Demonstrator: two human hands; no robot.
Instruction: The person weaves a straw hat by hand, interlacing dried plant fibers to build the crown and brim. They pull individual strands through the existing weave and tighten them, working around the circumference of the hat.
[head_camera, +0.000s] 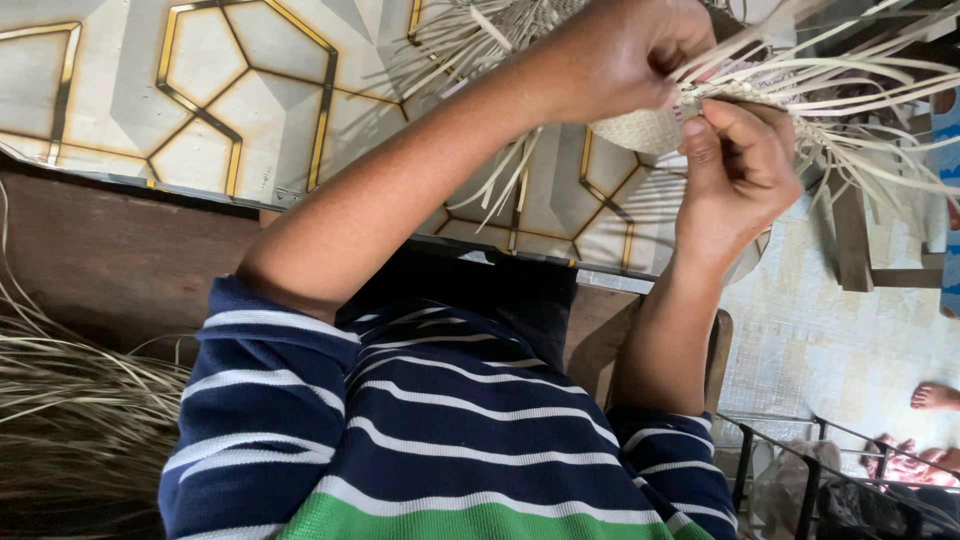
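left hand (610, 60): ours, reaching in from lower left; fingers curled and pinching a few pale strips at the rim of the woven piece, thumb side hidden behind the knuckles.
right hand (740, 165): ours, coming up from below; thumb (700, 135) pressed on the woven edge, other fingers folded round the piece from the far side, so it's gripping it.
woven piece (640, 130): small pale rounded basket-like start, held in the air betw. both hands, not resting on anything; it sits just under the left hand and touches the right thumb.
loose strips (850, 80): long flat pale strands fanning out from the piece to the right and upward, more hanging left of the left hand.
spare strands (70, 400): a bundle at the left edge of view, well apart from both hands.
floor (250, 90): patterned tiles w/ gold lines, beneath the work.
wooden seat (120, 250): dark board we sit on, near our chest.
shirt (440, 440): navy w/ white stripes, green band at bottom.
other person: a bare foot (935, 395) at the right edge, not ours.
how to do it well, we judge: keep the right thumb firm on the last crossing so the weave stays tight; w/ the left, pull one strip at a time, flat, no twist, snug to the rim.
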